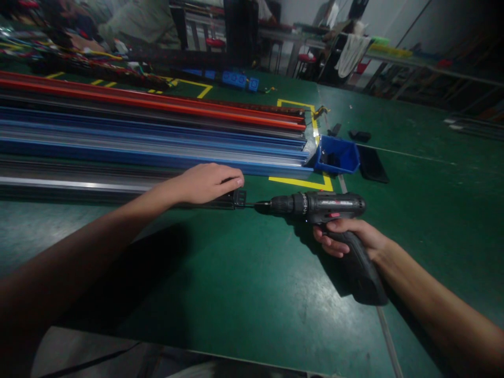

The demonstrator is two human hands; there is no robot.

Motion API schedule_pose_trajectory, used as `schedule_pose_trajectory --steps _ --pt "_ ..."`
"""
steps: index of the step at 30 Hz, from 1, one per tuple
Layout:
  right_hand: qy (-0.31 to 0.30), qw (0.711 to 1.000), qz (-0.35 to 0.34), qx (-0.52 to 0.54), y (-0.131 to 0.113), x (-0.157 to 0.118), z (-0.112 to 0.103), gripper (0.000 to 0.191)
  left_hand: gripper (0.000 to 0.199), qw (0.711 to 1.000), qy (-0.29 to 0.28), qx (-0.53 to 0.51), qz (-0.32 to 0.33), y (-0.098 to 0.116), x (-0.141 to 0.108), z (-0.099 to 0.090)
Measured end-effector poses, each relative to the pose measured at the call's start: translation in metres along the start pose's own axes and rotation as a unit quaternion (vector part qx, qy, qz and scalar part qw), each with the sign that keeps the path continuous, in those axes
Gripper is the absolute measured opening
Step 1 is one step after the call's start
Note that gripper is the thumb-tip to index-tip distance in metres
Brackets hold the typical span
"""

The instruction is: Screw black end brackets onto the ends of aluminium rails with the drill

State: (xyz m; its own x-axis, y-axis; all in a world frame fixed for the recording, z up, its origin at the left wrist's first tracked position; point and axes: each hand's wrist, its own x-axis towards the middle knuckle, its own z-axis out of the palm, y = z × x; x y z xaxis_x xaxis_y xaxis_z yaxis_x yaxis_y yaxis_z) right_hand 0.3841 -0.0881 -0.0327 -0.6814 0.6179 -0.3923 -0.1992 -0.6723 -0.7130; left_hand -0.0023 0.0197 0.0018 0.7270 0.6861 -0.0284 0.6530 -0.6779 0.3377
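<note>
My right hand (344, 236) is wrapped round the grip of a black cordless drill (334, 205), which lies level and points left. Its long bit reaches a small black end piece (240, 199) at the right end of a black metal profile (129, 184). My left hand (208, 184) rests over that end of the profile, with its fingers closed round it near the end piece. The undersides of the left fingers are hidden. Behind it run blue profiles (157, 144) and red-orange profiles (177, 105), side by side.
A blue bin (339, 155) with dark parts stands right of the profile ends, beside a flat black object (372, 164). Yellow tape (301, 183) marks the green table (236, 294). Coloured wires lie at the back left. A person sits beyond them.
</note>
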Motion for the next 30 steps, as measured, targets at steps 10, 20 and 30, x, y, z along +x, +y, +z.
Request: schedule_pose_trajectory --steps 10,20,30 --pt "-0.009 1.0 -0.004 0.004 -0.0014 0.0006 0.0028 0.021 0.049 1.0 -0.001 -0.006 -0.003 0.0008 0.0001 -0.0004" --pt "-0.006 1.0 0.002 0.003 -0.0019 0.0013 0.0032 0.022 0.05 1.0 -0.001 -0.003 0.001 -0.001 0.0007 0.0005" --pt "0.001 1.0 0.005 0.019 -0.0013 0.0002 0.0023 0.024 0.05 1.0 -0.001 -0.005 -0.002 -0.0002 -0.0006 -0.0007"
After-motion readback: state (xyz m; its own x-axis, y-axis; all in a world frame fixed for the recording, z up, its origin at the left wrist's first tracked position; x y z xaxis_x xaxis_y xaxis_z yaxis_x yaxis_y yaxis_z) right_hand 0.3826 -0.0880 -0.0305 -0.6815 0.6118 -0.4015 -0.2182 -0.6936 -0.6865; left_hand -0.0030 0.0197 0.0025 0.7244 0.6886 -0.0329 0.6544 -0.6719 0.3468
